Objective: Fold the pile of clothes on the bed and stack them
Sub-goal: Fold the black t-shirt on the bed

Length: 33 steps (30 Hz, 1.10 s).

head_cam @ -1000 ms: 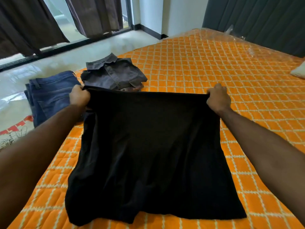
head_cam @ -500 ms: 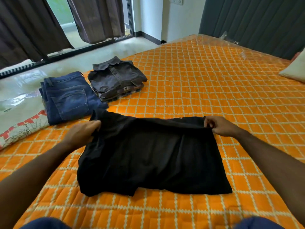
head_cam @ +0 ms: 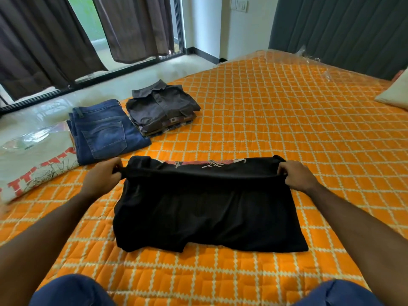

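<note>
Black shirt (head_cam: 207, 208): far edge now folded back toward the person since half a second ago, exposing a printed strip along the top; lies flat on the orange bed (head_cam: 287, 120), near edge. Left hand (head_cam: 100, 178): pinches the shirt's far left corner. Right hand (head_cam: 297, 175): pinches the far right corner. Beyond, well apart: folded jeans (head_cam: 106, 131), just beside a stack of folded shirts (head_cam: 161, 109). Pillow (head_cam: 395, 91) at far right. Curtains (head_cam: 44, 36) behind.

- Your daylight comes through the window (head_cam: 88, 21) at upper left (soft, even).
- Glare on the floor (head_cam: 136, 78).
- Edges bow; left margin blurs.
</note>
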Each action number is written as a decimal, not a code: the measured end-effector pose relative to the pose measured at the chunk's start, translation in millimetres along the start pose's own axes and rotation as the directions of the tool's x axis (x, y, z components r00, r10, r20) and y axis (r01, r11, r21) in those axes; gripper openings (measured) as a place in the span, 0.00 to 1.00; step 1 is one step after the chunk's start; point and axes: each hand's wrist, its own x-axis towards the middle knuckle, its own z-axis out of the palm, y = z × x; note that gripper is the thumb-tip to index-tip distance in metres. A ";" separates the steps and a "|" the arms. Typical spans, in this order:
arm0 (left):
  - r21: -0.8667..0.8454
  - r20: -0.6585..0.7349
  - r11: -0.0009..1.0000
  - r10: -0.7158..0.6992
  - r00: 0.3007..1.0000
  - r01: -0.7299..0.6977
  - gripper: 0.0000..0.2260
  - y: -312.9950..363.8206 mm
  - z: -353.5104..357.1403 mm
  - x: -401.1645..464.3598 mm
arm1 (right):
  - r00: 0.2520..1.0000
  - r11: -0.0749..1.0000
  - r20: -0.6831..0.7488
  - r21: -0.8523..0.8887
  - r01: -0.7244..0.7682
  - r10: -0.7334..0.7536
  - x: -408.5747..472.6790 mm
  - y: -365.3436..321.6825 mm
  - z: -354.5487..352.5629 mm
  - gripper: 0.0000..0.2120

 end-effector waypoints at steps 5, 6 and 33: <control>0.393 0.469 0.856 0.127 0.874 -0.336 0.07 -6.5 -1.1 -8.6 | 0.972 0.987 0.200 0.123 0.103 -0.126 -12.4 -6.1 8.4 0.18; 0.411 0.572 0.847 0.049 0.819 -0.337 0.09 -8.1 3.7 -8.7 | 0.966 0.989 0.225 0.112 0.100 -0.124 -16.1 -8.3 9.0 0.18; -0.722 -0.002 0.691 -0.041 0.999 0.027 0.04 -62.7 66.8 78.1 | 0.887 0.892 0.241 0.333 0.306 -0.394 156.5 -385.5 99.8 0.10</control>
